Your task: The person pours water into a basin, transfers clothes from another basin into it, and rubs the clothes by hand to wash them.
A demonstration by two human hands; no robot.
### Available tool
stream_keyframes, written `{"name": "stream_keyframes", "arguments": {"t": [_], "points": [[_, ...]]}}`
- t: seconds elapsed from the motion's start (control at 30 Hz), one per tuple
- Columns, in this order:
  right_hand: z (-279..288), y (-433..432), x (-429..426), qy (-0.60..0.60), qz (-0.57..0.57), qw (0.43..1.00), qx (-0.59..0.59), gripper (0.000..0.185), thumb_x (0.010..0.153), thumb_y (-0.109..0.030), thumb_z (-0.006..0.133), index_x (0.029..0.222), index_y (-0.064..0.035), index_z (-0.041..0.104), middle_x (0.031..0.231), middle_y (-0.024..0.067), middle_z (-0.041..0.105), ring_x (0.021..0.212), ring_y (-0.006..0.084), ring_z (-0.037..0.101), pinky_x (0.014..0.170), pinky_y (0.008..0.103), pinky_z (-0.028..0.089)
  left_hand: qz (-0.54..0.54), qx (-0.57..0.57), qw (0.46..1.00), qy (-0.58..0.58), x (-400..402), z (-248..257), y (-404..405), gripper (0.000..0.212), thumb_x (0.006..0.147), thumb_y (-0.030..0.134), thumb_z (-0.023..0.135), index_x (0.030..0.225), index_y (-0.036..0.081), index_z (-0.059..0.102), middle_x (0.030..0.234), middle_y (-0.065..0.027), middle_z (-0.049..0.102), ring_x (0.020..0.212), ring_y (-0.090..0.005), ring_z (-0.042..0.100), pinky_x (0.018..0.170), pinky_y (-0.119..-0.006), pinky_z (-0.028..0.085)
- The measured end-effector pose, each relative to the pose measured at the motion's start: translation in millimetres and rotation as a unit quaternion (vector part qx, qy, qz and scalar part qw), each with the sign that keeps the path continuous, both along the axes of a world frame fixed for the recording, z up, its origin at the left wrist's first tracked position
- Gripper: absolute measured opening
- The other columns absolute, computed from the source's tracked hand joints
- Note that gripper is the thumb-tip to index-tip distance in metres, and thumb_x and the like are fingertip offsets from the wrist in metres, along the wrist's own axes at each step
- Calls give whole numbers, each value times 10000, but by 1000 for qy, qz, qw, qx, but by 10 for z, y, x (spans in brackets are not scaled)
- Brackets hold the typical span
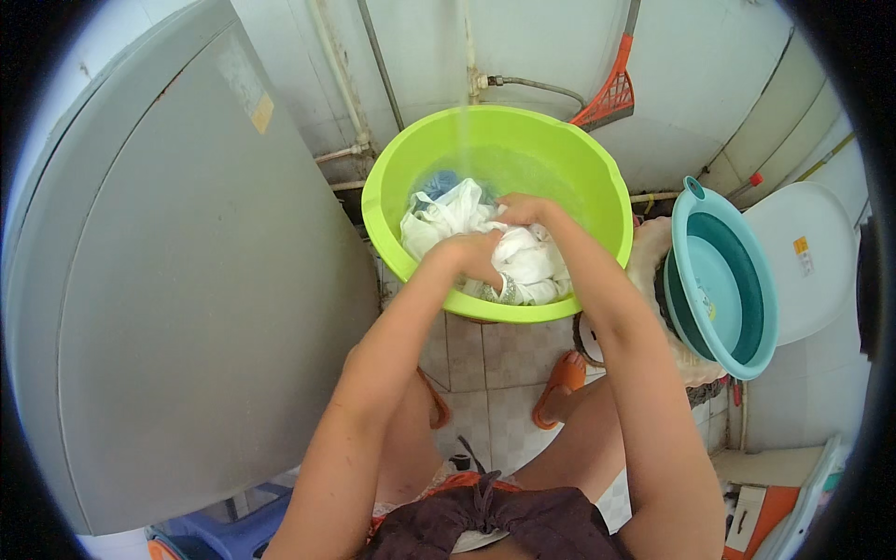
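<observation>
A bundle of white wet cloth (535,255) lies in the front half of a large lime-green plastic basin (381,189). My left hand (477,253) grips the cloth near the basin's front, its fingers partly hidden in the folds. Farther back, my right hand (523,210) holds another part of the same cloth. A blue cloth (441,183) shows under the water behind the white one. From above, a stream of water (463,133) falls into the basin and stirs up bubbles. Patterned trim (505,288) shows on the white cloth beside my left hand.
A tall grey appliance (203,280), likely a refrigerator, stands close on the left. At right, a teal folding basin (724,280) leans before a white lid (805,259). Pipes (472,84) and an orange dustpan (616,87) line the wall behind.
</observation>
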State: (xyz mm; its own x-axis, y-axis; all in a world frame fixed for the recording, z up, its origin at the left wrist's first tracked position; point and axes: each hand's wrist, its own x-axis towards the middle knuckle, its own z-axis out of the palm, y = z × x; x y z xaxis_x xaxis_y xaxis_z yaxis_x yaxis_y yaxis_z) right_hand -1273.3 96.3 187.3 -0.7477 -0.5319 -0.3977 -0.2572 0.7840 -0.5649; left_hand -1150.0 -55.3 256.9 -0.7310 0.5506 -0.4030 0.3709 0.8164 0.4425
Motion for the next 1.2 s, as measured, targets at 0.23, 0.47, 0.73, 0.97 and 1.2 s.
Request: {"name": "stream_keyframes", "arguments": {"t": [0.23, 0.47, 0.73, 0.97, 1.2], "points": [[640, 63, 401, 67, -39, 988, -133, 436, 591, -349, 681, 853, -19, 570, 795, 104, 546, 738, 195, 493, 676, 301, 393, -2, 5, 1000, -15, -41, 40, -17, 833, 533, 353, 712, 1176, -12, 329, 1094, -224, 497, 992, -311, 501, 839, -329, 403], [903, 172, 872, 104, 5, 967, -232, 217, 634, -217, 645, 666, -49, 513, 591, -8, 471, 575, 100, 415, 538, 257, 353, -69, 96, 992, -36, -93, 214, -163, 792, 516, 355, 738, 1148, 18, 399, 1056, -190, 521, 983, -280, 507, 831, -325, 405], [934, 47, 1390, 242, 130, 948, -158, 190, 611, -150, 604, 758, -58, 525, 724, 90, 535, 711, 234, 529, 682, 328, 403, -28, 190, 962, 196, -164, 55, -259, 802, 479, 292, 750, 1158, 33, 409, 1113, -165, 474, 1030, -285, 457, 846, -318, 386], [820, 276, 1363, 301, 1, 937, -177, 514, 636, -160, 669, 1091, -59, 453, 1021, 126, 494, 984, 273, 468, 843, 346, 379, 60, 79, 984, 151, -217, -67, -194, 421, 685, 294, 625, 1008, 40, 530, 926, -164, 586, 859, -308, 558, 752, -353, 434], [511, 435, 1276, 241, -6, 970, -17, 861, 619, -419, 656, 1282, -26, 274, 1336, 187, 246, 1207, 308, 295, 985, 341, 267, 158, 50, 958, 234, -96, 6, 9, 324, 721, 345, 575, 868, 62, 632, 852, -159, 609, 813, -305, 580, 717, -388, 456]]}}
